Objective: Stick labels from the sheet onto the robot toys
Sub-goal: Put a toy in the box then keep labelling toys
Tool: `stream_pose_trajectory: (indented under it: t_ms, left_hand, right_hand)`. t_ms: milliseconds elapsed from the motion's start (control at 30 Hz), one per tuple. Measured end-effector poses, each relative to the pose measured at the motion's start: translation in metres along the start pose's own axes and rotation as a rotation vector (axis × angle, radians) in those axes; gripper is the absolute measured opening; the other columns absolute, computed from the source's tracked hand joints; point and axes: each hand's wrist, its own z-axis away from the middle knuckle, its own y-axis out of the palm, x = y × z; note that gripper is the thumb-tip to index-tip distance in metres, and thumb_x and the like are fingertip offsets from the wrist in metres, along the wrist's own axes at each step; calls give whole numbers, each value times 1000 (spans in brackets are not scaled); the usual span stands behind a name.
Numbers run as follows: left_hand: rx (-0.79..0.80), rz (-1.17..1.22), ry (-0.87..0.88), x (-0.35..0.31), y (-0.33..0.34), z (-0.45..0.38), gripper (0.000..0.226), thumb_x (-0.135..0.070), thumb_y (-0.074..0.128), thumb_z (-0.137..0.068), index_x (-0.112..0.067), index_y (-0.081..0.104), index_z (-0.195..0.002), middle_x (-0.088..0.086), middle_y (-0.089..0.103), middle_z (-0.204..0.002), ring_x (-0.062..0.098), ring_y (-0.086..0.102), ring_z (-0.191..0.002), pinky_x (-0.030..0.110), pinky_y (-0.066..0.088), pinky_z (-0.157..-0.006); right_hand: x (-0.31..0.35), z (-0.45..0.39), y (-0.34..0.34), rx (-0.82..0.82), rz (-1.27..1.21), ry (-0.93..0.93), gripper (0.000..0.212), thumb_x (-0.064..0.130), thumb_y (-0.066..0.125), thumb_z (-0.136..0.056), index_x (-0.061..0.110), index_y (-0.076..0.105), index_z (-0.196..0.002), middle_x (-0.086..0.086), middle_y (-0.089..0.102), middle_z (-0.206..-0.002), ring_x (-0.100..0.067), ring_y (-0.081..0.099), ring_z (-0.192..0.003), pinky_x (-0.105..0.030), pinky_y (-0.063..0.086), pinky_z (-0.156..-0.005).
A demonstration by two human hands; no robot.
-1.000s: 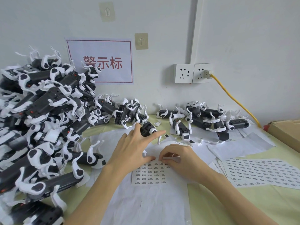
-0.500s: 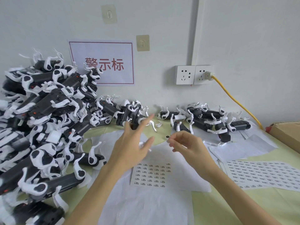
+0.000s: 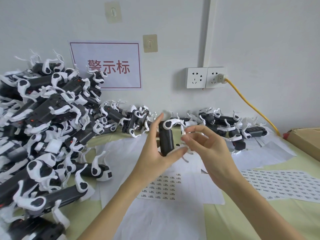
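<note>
1. The left hand [image 3: 155, 151] holds one robot toy [image 3: 166, 137] upright at the centre of the frame, thumb curled under its lower end and fingers behind the black body, the index finger reaching up past its top. The grip looks firm enough to take pressure.
2. The right hand [image 3: 206, 149] sits just to the right of the toy, its thumb and forefinger closed in a pinch on a small label [image 3: 183, 133], other fingers loosely curled. The label is tiny and blurred, so which face is sticky cannot be told.
3. To do this well, I judge the left hand should turn a flat black face toward the label and hold steady, clear of the white legs.
4. Lay one edge down first, then smooth across with a fingertip, so it sits straight without a crease.
5. The toy lies to the left of the pinch, close but not touching the label.
6. The label sheet [image 3: 162, 187] lies flat below both hands, lower centre; a fuller spare sheet [image 3: 284, 184] is at lower right, and the pile of toys [image 3: 43, 135] fills the left.
</note>
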Motion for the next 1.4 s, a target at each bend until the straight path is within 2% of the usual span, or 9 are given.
stream_pose_trajectory:
  t_ms: [133, 233, 400, 533, 633, 833, 1133, 1233, 1400]
  left_hand:
    - [10, 37, -9, 1, 13, 6, 91, -35, 92, -80, -64, 37, -146, -24, 60, -126, 16, 64, -124, 29, 58, -90]
    - [77, 92, -31, 2, 16, 8, 86, -22, 81, -90, -64, 34, -148, -20, 67, -102, 12, 71, -94, 25, 56, -78]
    - [87, 218, -112, 2, 14, 9, 76, -19, 50, -87, -61, 39, -150, 12, 48, -155, 31, 50, -141, 41, 46, -111]
    - [55, 136, -71, 4, 17, 10, 66, -24, 40, -94, -58, 40, -151, -14, 43, -154, 7, 38, -147, 34, 40, -114]
    - [40, 109, -61, 5, 19, 11, 61, -28, 38, -98, -59, 39, -150, -17, 41, -151, -11, 39, -138, 18, 41, -103]
    - [53, 115, -55, 5, 22, 13, 59, -26, 37, -100, -58, 40, -151, -10, 40, -150, -18, 48, -124, 3, 45, -89]
    - [52, 112, -44, 1, 25, 14, 58, -25, 36, -100, -57, 42, -147, -4, 40, -141, -23, 55, -100, 1, 47, -77]
    - [52, 69, -40, 1, 25, 15, 56, -28, 36, -101, -61, 41, -145, 0, 41, -137, -19, 56, -100, 1, 46, -77]
    - [58, 27, -24, 1, 26, 16, 55, -28, 36, -102, -61, 40, -145, 1, 40, -135, -21, 55, -95, 0, 45, -78]
  right_hand:
    - [1, 1, 2, -15, 50, 18, 33, 17, 81, -90, 20, 61, -116, -3, 78, -88, -15, 64, -74, -17, 49, -65]
    - [0, 2, 4, -16, 90, 13, 36, 12, 80, -91, 16, 54, -114, -2, 78, -86, -15, 64, -66, -20, 48, -59]
    - [-3, 4, 4, -14, 163, -24, 37, 14, 78, -94, 22, 51, -118, -1, 78, -87, -17, 63, -67, -17, 46, -56]
    - [-5, 3, 6, -21, 206, -6, 38, 18, 77, -95, 29, 50, -120, 0, 77, -90, -13, 66, -72, -12, 45, -61]
    - [-5, 4, 8, -20, 211, 27, 41, 20, 77, -95, 30, 48, -122, 2, 78, -90, -13, 68, -76, -12, 45, -66]
    - [-5, 5, 9, -57, 126, 99, 38, 16, 74, -96, 28, 49, -122, 2, 78, -91, -30, 73, -87, -29, 43, -74]
    - [-11, 2, 6, -71, 26, 177, 37, 15, 76, -94, 22, 50, -120, 1, 76, -88, -18, 69, -85, -33, 39, -85]
    - [-12, 1, 5, -59, 6, 193, 38, 16, 76, -94, 18, 50, -121, -1, 73, -84, -22, 69, -75, -32, 36, -82]
    - [-12, 0, 2, -30, 7, 224, 41, 14, 76, -94, 16, 48, -123, 7, 67, -72, -8, 61, -57, -29, 34, -72]
